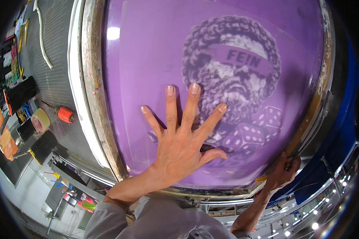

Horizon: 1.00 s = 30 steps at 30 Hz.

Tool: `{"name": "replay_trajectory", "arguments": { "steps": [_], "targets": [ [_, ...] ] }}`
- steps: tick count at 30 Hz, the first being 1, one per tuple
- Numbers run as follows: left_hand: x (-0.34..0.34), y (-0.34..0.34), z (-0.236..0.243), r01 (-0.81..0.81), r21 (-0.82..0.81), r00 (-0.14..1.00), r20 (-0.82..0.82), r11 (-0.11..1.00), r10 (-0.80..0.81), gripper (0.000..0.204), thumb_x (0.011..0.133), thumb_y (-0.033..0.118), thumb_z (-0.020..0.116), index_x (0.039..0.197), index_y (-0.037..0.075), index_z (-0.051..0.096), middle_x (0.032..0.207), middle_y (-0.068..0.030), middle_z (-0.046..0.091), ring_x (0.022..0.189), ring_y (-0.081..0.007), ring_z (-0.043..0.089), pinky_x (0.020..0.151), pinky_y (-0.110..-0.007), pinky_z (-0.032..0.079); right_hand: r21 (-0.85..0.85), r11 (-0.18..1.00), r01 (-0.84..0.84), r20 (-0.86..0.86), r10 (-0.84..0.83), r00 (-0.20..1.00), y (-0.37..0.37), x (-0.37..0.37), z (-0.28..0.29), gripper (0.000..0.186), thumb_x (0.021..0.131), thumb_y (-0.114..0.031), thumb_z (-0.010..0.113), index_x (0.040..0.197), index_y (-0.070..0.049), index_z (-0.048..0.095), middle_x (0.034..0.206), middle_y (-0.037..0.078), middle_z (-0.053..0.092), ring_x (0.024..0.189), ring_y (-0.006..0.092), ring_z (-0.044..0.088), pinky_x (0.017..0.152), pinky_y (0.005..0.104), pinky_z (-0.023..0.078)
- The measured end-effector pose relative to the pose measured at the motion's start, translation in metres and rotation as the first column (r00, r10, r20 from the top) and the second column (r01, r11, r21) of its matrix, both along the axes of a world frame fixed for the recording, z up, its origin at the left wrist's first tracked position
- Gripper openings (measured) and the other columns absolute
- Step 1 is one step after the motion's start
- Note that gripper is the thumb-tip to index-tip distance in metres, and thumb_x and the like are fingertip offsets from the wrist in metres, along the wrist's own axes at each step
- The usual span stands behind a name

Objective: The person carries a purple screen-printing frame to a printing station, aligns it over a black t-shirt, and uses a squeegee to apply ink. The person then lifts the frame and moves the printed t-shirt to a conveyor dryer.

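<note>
The purple screen (147,51) fills the middle of the view, its wooden frame (95,59) running down the left side. The left hand (177,149) is spread palm-down over it, just below centre — all five fingers well apart, fingertips beside the bearded head (235,59). The right hand (282,174), lower right, is at the screen's corner with fingers curled — whether clamped on anything, I cannot tell. A tape roll (40,120) and orange spool-like thing (65,114) sit at left.
</note>
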<state>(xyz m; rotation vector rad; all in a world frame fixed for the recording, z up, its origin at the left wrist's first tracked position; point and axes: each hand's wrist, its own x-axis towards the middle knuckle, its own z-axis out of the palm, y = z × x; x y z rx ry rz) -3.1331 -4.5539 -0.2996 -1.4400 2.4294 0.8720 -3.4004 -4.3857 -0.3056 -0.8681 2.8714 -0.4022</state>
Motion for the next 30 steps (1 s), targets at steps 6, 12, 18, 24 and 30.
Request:
{"name": "replay_trajectory", "arguments": {
  "steps": [6,12,18,24,30],
  "targets": [
    [0.000,0.000,0.000,-0.001,0.011,1.000,-0.003,1.000,0.001,0.098,0.066,0.075,0.066,0.150,0.030,0.042,0.161,-0.0311,0.004,0.144,-0.0588,-0.008,0.096,-0.083,-0.009,0.012,1.000,-0.023,-0.029,0.023,0.999,-0.001,0.002,0.000,0.035,0.086,-0.012,0.074,0.112,0.007,0.061,0.099,0.009,0.061,0.073,0.0183,0.056,0.063,0.0330,0.046],
    [0.001,0.000,0.000,-0.010,0.007,1.000,-0.016,1.000,0.010,0.097,0.066,0.074,0.067,0.150,0.031,0.042,0.162,-0.0282,0.005,0.145,-0.0580,-0.006,0.096,-0.084,-0.008,-0.034,0.999,-0.020,-0.013,0.020,1.000,0.003,-0.001,-0.001,0.027,0.086,-0.011,0.073,0.104,0.006,0.062,0.097,0.009,0.061,0.077,0.0199,0.056,0.067,0.0348,0.046],
    [0.000,0.000,0.000,-0.051,0.021,0.998,-0.044,0.998,0.052,0.093,0.067,0.069,0.069,0.149,0.035,0.043,0.164,-0.0229,0.008,0.146,-0.0566,-0.002,0.095,-0.085,-0.008,0.003,1.000,0.009,-0.013,-0.009,1.000,-0.001,0.004,0.000,0.027,0.086,-0.010,0.073,0.104,0.005,0.060,0.096,0.010,0.059,0.081,0.0232,0.056,0.071,0.0367,0.046],
    [0.000,0.000,0.000,-0.050,0.015,0.998,-0.047,0.999,0.050,0.090,0.067,0.069,0.069,0.148,0.038,0.044,0.163,-0.0229,0.008,0.146,-0.0566,-0.002,0.094,-0.086,-0.008,-0.003,1.000,-0.021,-0.042,0.021,0.999,-0.004,0.006,0.001,0.024,0.086,-0.010,0.072,0.101,0.004,0.060,0.102,0.011,0.060,0.081,0.0241,0.056,0.071,0.0370,0.047],
    [-0.001,0.002,-0.004,-0.011,-0.022,1.000,-0.020,1.000,0.011,0.086,0.070,0.074,0.064,0.147,0.040,0.045,0.162,-0.0265,0.006,0.145,-0.0578,-0.005,0.095,-0.085,-0.008,-0.095,0.992,-0.089,-0.114,0.078,0.990,-0.016,0.015,-0.001,0.022,0.088,-0.013,0.071,0.095,0.002,0.055,0.083,0.004,0.048,0.076,0.0187,0.045,0.072,0.0320,0.041]
  ]
}}
